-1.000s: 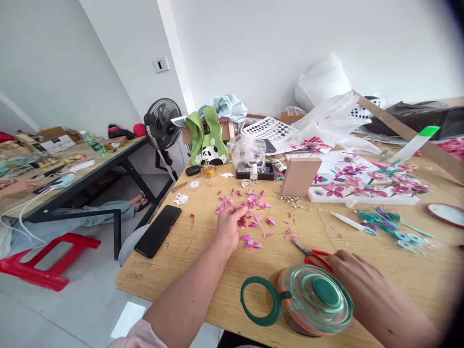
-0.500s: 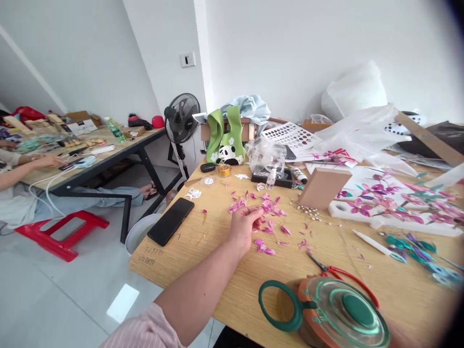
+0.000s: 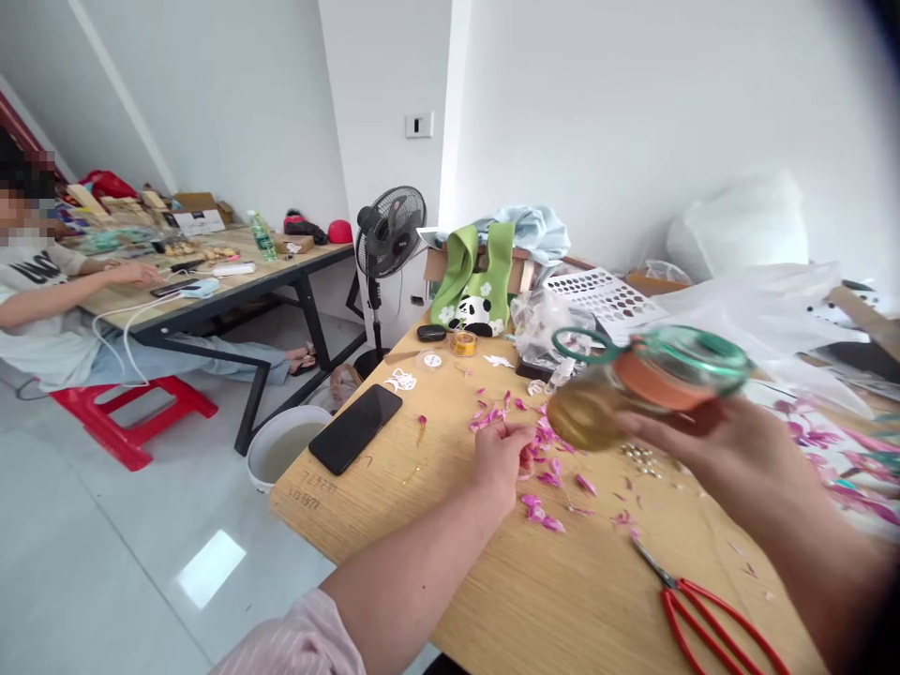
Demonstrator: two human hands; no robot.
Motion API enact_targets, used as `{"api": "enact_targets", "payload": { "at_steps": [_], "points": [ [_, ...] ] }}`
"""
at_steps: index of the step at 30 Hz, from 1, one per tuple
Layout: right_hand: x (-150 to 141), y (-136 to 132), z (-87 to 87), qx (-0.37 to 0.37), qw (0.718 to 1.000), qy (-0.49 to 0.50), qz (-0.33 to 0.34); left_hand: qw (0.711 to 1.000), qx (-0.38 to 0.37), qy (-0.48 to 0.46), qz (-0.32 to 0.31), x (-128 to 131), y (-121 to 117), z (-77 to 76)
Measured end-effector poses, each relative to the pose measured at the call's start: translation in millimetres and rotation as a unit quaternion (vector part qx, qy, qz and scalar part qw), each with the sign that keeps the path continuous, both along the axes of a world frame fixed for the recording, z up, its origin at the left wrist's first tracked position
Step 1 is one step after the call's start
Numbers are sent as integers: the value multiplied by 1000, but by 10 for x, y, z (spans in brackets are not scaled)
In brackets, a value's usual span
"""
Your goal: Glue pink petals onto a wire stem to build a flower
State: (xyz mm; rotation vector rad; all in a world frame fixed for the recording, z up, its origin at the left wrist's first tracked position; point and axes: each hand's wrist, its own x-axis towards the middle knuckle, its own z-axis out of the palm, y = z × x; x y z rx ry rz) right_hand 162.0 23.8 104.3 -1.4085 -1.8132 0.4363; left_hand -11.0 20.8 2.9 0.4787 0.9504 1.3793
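Observation:
My right hand [image 3: 727, 445] grips a clear water bottle [image 3: 583, 412] with a green lid, a green carry loop and an orange band. The bottle is tilted over the table, its base toward the left, with yellowish liquid inside. My left hand [image 3: 502, 459] rests on the table with its fingers curled together beside scattered pink petals [image 3: 545, 436]; what they pinch, if anything, is hidden. Red-handled scissors [image 3: 675, 581] lie partly open near the front edge. Small pearl beads [image 3: 641, 459] lie under the bottle.
A black phone [image 3: 356, 428] lies at the table's left edge. Behind are a green panda bag [image 3: 478, 291], a roll of gold wire [image 3: 462, 343] and plastic wrapping [image 3: 759, 300]. A white bucket [image 3: 288, 445] stands on the floor. A co-worker [image 3: 56, 291] sits at another table.
My right hand has lifted the bottle from the table's front up and away from me. My left hand stays by the petals. The view has shifted left.

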Motion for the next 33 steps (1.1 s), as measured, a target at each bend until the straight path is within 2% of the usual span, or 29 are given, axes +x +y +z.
{"api": "enact_targets", "payload": {
  "at_steps": [1,3,6,8,12,17,22,25,29,33],
  "points": [
    [-152,156,41,-13,999,49,-2,1000,5,-1,-2,3,-1,-2],
    [-447,447,26,-12,997,70,19,1000,19,-2,-2,14,-2,-9],
    [-798,824,-163,-14,998,62,-4,1000,20,3,5,38,5,-32],
    [-957,1026,-321,-29,999,23,-17,1000,9,5,9,51,17,-53],
    [-1134,1299,-545,-41,998,-4,-45,1000,8,-1,9,58,34,-80],
    [-1196,1456,-654,-58,997,-13,-58,1000,9,18,-6,47,16,-62],
    [-1221,1473,-687,-68,996,-18,-52,998,38,41,-17,54,-23,-27],
    [-1186,1375,-638,-68,997,-23,-31,997,53,52,-28,58,-24,-25],
    [-925,1029,-519,-75,997,-31,11,995,65,68,-39,63,-20,-33],
    [-515,536,-465,-144,986,-23,84,989,100,81,-70,81,-58,-34]
  ]
}}
